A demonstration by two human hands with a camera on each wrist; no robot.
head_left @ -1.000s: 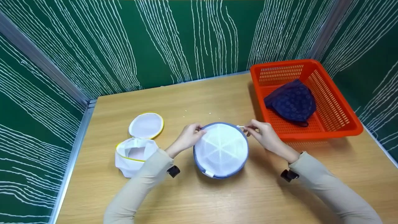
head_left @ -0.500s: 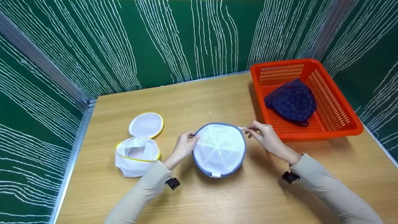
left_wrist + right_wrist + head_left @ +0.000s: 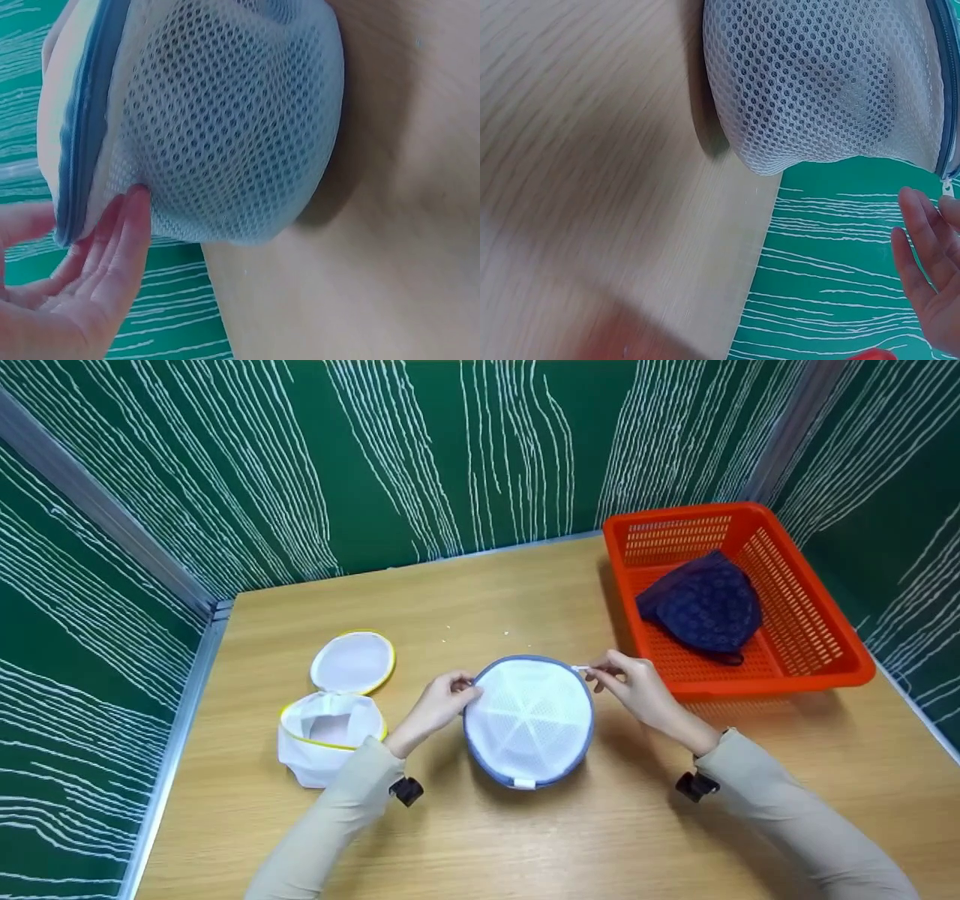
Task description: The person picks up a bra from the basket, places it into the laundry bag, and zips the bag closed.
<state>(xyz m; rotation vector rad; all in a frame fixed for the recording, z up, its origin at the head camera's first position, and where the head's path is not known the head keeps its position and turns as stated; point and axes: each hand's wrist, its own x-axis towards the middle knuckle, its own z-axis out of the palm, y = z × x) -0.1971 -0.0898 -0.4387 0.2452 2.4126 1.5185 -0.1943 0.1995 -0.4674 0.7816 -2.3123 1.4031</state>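
A round white mesh laundry bag (image 3: 529,720) with a blue-grey zip round its top edge stands on the table, its lid lying over the top. My left hand (image 3: 435,705) pinches the bag's edge at the upper left. In the left wrist view, the fingers (image 3: 124,240) lie under the zip band, against the mesh side. At the upper right my right hand (image 3: 630,686) pinches the white zip pull (image 3: 579,667). That zip pull (image 3: 947,187) also shows in the right wrist view, at the fingertips. What the bag contains cannot be made out through the mesh.
On the left, a second white bag (image 3: 319,757) with yellow trim stands with its round lid (image 3: 352,662) flipped back. An orange basket (image 3: 757,686) at the right holds a dark blue lace bra (image 3: 705,604). Green walls (image 3: 442,450) enclose the table's back and sides.
The laundry bag has turned slightly and shifted a little left, its white tag sliding right along the front edge. My left hand has moved left and down; my right hand stays on the zip pull.
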